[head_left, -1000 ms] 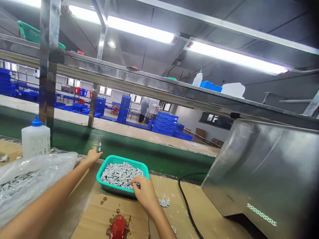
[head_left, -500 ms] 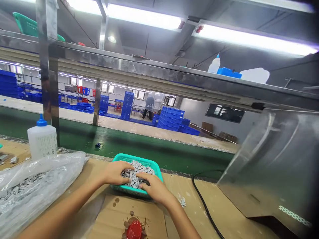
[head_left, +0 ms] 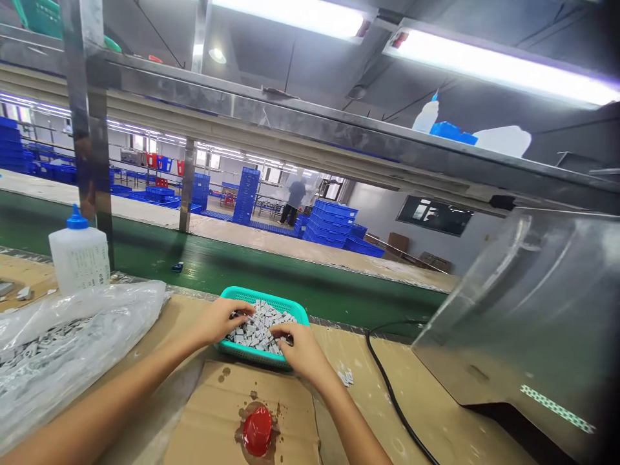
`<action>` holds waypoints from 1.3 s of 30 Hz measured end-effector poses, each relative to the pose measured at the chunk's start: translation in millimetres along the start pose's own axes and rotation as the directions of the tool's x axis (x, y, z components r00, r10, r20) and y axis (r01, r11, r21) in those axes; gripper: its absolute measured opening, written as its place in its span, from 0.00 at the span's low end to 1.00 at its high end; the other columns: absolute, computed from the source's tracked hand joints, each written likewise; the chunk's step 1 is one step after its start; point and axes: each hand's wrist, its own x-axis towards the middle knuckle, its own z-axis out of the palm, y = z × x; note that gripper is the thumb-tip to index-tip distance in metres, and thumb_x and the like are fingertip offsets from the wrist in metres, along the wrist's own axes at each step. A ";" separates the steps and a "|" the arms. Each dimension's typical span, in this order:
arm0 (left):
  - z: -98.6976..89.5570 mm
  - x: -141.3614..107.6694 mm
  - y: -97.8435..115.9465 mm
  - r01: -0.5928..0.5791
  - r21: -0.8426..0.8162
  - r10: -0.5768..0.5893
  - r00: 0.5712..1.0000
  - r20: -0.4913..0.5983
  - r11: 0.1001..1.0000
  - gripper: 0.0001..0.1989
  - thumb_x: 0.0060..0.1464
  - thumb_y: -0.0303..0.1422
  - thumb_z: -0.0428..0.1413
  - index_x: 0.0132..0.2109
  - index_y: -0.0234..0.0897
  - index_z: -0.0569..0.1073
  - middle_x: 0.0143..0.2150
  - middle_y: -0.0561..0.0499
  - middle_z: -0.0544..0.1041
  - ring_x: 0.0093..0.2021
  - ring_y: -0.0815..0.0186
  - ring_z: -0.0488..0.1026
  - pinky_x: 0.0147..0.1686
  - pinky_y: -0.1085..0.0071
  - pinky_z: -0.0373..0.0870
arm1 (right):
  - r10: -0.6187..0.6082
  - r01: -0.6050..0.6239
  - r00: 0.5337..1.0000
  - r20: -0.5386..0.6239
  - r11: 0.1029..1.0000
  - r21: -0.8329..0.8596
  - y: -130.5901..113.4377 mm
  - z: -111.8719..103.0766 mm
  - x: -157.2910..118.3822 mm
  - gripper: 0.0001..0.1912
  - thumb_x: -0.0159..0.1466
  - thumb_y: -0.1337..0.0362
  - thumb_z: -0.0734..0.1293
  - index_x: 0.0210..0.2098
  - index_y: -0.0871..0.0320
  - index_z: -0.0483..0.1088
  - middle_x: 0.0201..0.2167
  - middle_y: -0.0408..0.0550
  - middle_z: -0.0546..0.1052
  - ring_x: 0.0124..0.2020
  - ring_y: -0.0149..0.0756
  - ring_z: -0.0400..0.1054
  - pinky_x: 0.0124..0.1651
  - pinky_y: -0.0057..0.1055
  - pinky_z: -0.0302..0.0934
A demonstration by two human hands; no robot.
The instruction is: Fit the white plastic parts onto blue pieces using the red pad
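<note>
Gray pieces heaped in green basket, between and under the person's hands. Left hand at basket's left side, right hand at its near right corner. Fingers bent; cannot tell whether either pinches a piece.

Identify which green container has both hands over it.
The bench basket of grey pieces, below the left hand and right hand; the other container sits on the metal shelf.

My basket is perforated turquoise, its pieces pale grey; I see a red object, dark-spotted brown cardboard, a green belt.
</note>
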 end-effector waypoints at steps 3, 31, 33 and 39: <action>-0.4 -0.8 0.0 0.004 -0.001 -0.004 1.000 -0.012 1.000 0.12 0.49 0.32 0.49 0.39 0.42 0.74 0.42 0.53 0.76 0.44 0.60 0.70 0.44 0.68 0.64 | 0.009 -0.009 0.999 -0.034 1.000 0.000 0.4 -0.1 -1.1 0.19 0.49 0.79 0.58 0.36 0.63 0.73 0.38 0.51 0.74 0.41 0.39 0.66 0.48 0.36 0.59; 3.4 -1.4 -8.7 -0.039 0.035 0.043 0.992 -0.118 0.999 0.06 0.49 0.32 0.49 0.32 0.38 0.70 0.33 0.53 0.74 0.34 0.67 0.68 0.33 0.73 0.63 | 0.075 -0.064 0.993 -0.087 0.990 0.126 12.3 0.6 3.4 0.23 0.40 0.84 0.58 0.28 0.59 0.74 0.29 0.47 0.72 0.30 0.34 0.64 0.35 0.31 0.60; 3.5 -1.3 -9.5 -0.046 0.044 0.051 0.991 -0.124 0.998 0.06 0.47 0.30 0.49 0.33 0.38 0.70 0.34 0.53 0.73 0.35 0.67 0.68 0.34 0.73 0.63 | 0.094 -0.080 0.991 -0.091 0.986 0.146 12.1 2.4 4.7 0.22 0.39 0.85 0.56 0.24 0.59 0.74 0.23 0.46 0.72 0.27 0.33 0.64 0.33 0.30 0.59; 3.4 -1.6 -9.1 -0.061 0.102 0.071 0.993 -0.096 0.993 0.14 0.47 0.26 0.47 0.41 0.38 0.70 0.34 0.51 0.68 0.34 0.67 0.66 0.34 0.71 0.63 | 0.197 -0.139 0.971 -0.136 0.927 0.347 14.2 3.6 8.3 0.11 0.45 0.77 0.62 0.24 0.61 0.73 0.24 0.47 0.74 0.28 0.34 0.66 0.34 0.30 0.61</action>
